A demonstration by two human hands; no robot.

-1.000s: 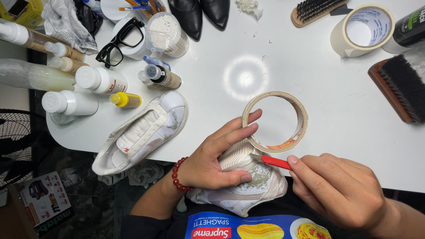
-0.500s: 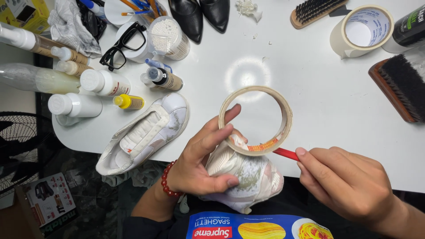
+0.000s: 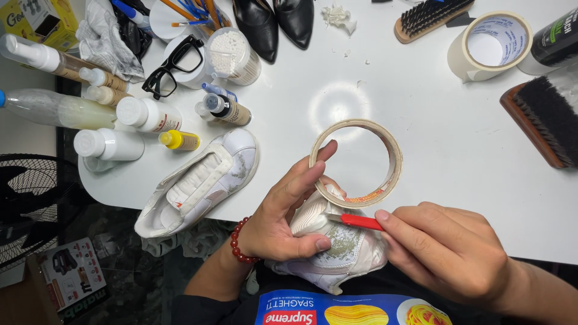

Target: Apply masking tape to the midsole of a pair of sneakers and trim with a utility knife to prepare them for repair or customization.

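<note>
I had the left hand (image 3: 283, 219) clamped around a white sneaker (image 3: 337, 250) at lower centre of the frame, thumb pressed across its speckled mesh, forefinger hooked through a tan tape ring (image 3: 394, 159) lying just above it. The right hand (image 3: 448, 250) pinched a red-handled tool (image 3: 361, 221), its tip touching the sneaker's ribbed upper. A second white sneaker (image 3: 198, 183) lay at the tabletop (image 3: 421, 102) edge, left of centre. At upper left I counted a clear round jar of white pellets (image 3: 233, 55) and a white cup of pencils (image 3: 174, 15), beside black-framed glasses (image 3: 174, 63). Two white-capped bottles (image 3: 129, 129) sat with one small yellow bottle (image 3: 179, 140). Two black leather shoes (image 3: 274, 21) pointed down from the top edge. A wider tape roll (image 3: 489, 45) sat upper right, and I saw two bristle brushes (image 3: 545, 117).
</note>
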